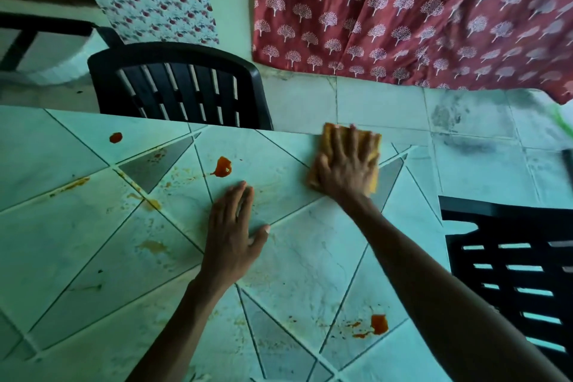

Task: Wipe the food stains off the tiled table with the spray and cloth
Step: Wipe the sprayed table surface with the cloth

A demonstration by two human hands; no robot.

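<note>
Right hand (347, 161): palm down, fingers straight and fanned apart, pressing flat on the yellow cloth (329, 134). No pinch or curl round it. The cloth lies wholly under that hand, its edges showing beyond the fingertips and on both sides of the palm. It sits at the far edge of the tiled table (77, 226), right of centre.

Left hand (231, 232): flat on bare tile nearer in, fingers straight and close together, thumb out to the right. It holds nothing and is well apart from the cloth.

Stains: red blob (222, 167) just beyond the left fingertips; small red spot (115, 137) far left; red patch (379, 324) near right. Yellowish smears (153, 246) across the left tiles.

Black chair (173, 84) behind the far edge, second black chair (511, 257) at right.
</note>
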